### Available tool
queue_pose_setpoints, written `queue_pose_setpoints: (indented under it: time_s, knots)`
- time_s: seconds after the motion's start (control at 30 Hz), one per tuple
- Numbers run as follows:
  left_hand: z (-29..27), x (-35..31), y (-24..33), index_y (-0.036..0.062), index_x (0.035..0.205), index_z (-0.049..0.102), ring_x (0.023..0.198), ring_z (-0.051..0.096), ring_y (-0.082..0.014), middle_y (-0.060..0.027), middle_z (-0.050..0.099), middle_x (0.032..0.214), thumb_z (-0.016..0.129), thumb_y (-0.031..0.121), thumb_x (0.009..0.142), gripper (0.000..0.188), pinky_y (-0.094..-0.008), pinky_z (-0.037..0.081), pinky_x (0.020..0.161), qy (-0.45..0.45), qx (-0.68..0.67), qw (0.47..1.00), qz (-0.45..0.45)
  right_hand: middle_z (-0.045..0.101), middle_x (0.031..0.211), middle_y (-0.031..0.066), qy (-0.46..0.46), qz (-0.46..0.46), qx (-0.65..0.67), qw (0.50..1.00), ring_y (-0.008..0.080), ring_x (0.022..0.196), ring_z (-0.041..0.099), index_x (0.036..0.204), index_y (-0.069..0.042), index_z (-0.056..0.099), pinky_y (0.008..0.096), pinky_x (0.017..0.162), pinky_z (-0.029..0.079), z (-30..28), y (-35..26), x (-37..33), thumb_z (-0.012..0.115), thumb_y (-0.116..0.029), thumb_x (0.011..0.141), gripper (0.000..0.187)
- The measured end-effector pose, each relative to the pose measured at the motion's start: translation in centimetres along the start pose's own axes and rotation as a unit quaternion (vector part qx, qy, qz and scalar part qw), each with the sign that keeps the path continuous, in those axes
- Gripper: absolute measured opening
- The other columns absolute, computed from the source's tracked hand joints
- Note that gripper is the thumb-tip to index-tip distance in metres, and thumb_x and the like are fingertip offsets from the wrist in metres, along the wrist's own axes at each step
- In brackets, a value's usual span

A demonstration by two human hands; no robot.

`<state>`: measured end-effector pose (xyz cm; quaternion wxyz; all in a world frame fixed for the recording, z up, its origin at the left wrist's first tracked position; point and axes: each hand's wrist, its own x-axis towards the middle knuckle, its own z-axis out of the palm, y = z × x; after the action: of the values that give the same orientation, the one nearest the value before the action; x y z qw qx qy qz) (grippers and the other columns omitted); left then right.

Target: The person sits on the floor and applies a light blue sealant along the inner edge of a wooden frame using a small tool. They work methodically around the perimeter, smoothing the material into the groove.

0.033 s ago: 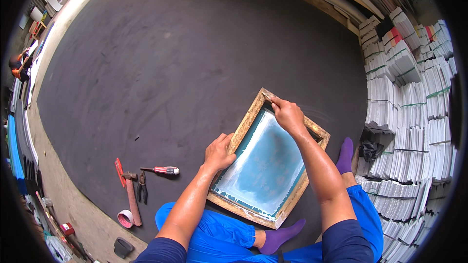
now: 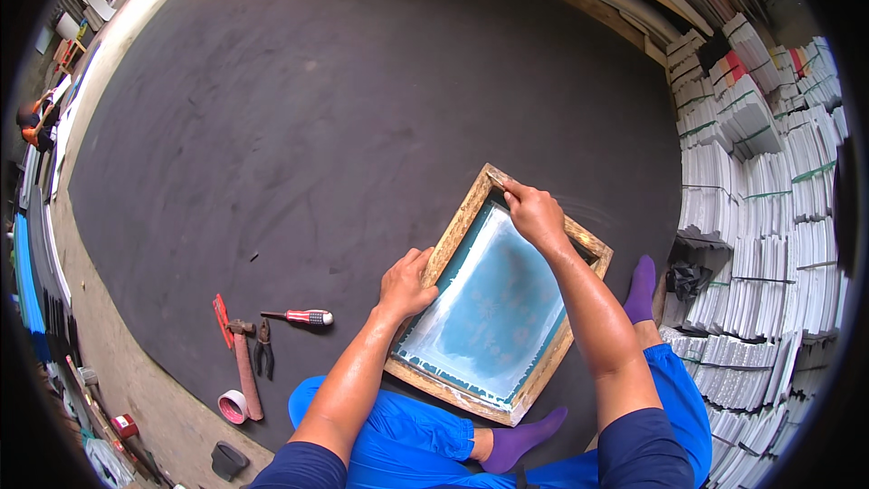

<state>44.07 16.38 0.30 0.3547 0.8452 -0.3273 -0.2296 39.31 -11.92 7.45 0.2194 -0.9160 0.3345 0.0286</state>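
A screen-printing frame (image 2: 455, 229) with weathered wooden rails lies tilted in front of my crossed legs. Its stretched mesh (image 2: 489, 308) is teal with a whitish wash and a darker patch in the middle. My left hand (image 2: 406, 284) is closed round the left rail. At the far corner, my right hand (image 2: 536, 215) has its fingers closed and pressed to the wood; a small pale tip shows at the fingertips, too small to name. My right forearm hides part of the right rail.
Left of me on the dark mat (image 2: 362, 91) lie a screwdriver (image 2: 299, 317), pliers (image 2: 263, 350), a hammer (image 2: 246, 367), a red tool (image 2: 223, 321) and a tape roll (image 2: 233, 407). Bundled white stacks (image 2: 760, 263) line the right side. Far left, a person (image 2: 38, 122) is seen.
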Motion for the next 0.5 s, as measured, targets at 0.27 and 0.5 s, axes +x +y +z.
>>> queue_pose_setpoints:
  time_s: [0.27, 0.5]
  knots:
    - [-0.1, 0.5, -0.1, 0.0103, 0.141, 0.061, 0.109, 0.067, -0.0348, -0.0105, 0.063, 0.112, 0.07, 0.017, 0.071, 0.071, -0.046, 0.055, 0.092, 0.001, 0.001, 1.0, 0.002, 0.076, 0.118, 0.0136, -0.001, 0.015, 0.007, 1.0, 0.0373, 0.11, 0.072, 0.13, -0.021, 0.075, 0.0483, 0.096, 0.056, -0.7, -0.7, 0.5, 0.061, -0.032, 0.103, 0.033]
    - [-0.2, 0.7, -0.1, 0.0072, 0.141, 0.062, 0.108, 0.067, -0.0344, -0.0108, 0.064, 0.113, 0.07, 0.017, 0.07, 0.072, -0.0457, 0.055, 0.092, 0.005, 0.003, 1.0, 0.004, 0.076, 0.119, 0.0133, -0.013, 0.006, 0.002, 1.0, 0.0357, 0.112, 0.072, 0.133, -0.021, 0.073, 0.049, 0.098, 0.057, -1.0, -1.0, 0.5, 0.057, -0.033, 0.105, 0.034]
